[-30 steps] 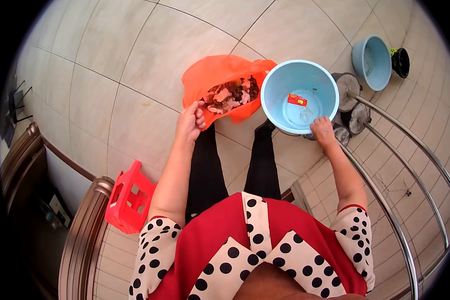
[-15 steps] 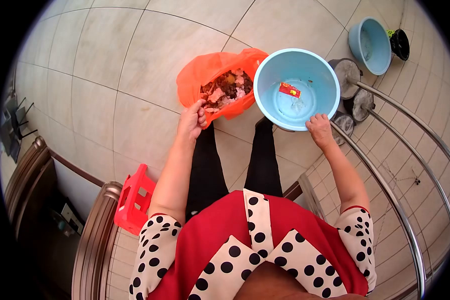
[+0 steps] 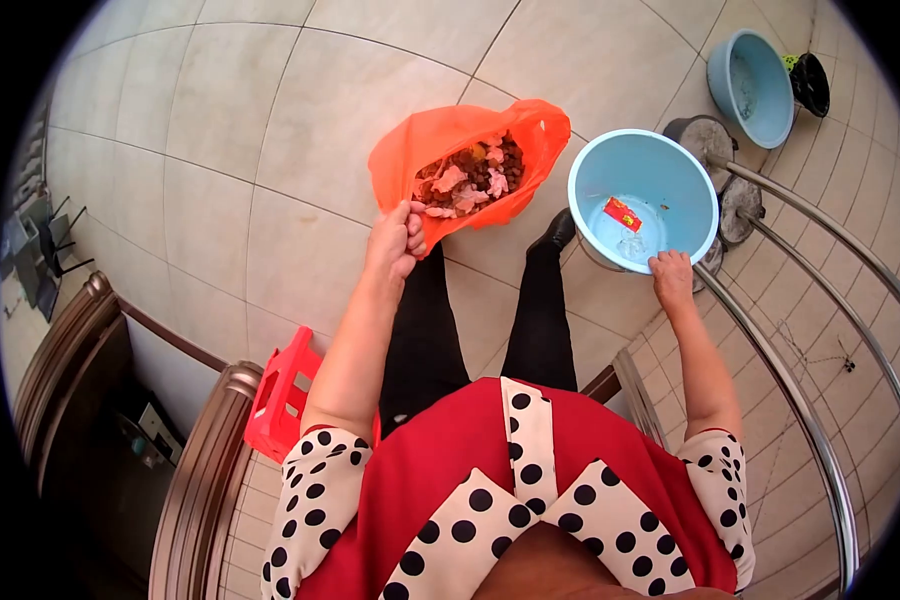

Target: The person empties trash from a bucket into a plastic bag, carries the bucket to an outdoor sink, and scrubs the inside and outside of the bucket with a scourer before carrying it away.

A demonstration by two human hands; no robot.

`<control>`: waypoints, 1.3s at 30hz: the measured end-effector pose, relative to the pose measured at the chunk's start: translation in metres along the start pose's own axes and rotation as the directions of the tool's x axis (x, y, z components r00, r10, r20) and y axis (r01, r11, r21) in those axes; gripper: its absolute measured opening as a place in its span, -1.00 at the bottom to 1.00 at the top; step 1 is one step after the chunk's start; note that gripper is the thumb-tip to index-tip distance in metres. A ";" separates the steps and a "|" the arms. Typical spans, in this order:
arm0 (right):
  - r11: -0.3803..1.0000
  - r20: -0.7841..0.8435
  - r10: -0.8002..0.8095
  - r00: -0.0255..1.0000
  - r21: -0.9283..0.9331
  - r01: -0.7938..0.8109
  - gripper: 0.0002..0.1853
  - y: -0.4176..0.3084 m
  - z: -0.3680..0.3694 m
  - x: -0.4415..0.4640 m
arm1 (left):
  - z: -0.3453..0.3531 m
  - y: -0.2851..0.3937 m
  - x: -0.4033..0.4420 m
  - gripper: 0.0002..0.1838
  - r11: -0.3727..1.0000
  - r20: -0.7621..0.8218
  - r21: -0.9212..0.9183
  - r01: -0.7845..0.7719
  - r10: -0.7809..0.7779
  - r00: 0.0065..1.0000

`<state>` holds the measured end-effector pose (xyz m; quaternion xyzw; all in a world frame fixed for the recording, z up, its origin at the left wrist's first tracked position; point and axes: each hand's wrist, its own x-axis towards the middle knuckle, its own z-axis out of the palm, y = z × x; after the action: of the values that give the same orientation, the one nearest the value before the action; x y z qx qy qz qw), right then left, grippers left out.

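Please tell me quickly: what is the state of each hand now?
Left hand: closed, holding the edge of the orange plastic bag.
Right hand: closed, holding the rim of the light-blue bucket.

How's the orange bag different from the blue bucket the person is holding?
The orange bag looks soft and crumpled; the blue bucket looks stiff and round. The bag holds many pink and brown scraps; the bucket has a red packet on its mostly bare bottom. The left hand grips the bag, the right hand the bucket. Both are open on top.
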<state>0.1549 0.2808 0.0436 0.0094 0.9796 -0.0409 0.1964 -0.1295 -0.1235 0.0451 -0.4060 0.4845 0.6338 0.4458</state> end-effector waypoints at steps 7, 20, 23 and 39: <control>0.985 -0.079 0.153 0.985 -0.069 -0.158 -0.90 0.025 -0.020 -0.018 | 0.052 0.001 -0.023 -0.73 0.998 0.046 -0.042 0.041 -0.039 0.998; 0.934 -0.200 0.357 0.912 0.084 -0.347 -0.90 0.040 -0.051 -0.084 | 0.189 -0.011 -0.054 -0.74 0.996 0.126 0.083 -0.016 0.005 0.992; 0.927 -0.217 0.374 0.901 0.123 -0.355 -0.91 0.047 -0.052 -0.099 | 0.229 -0.025 -0.062 -0.74 0.995 0.131 0.093 -0.026 0.014 0.991; 0.866 -0.307 0.493 0.814 0.257 -0.428 -0.81 0.076 -0.127 -0.133 | 0.361 -0.119 -0.096 -0.73 0.986 0.347 -0.145 0.083 -0.028 0.937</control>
<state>0.2319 0.3667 0.2057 0.2717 0.9593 -0.0755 0.0146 -0.0189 0.2277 0.1786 -0.3363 0.3359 0.7184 0.5079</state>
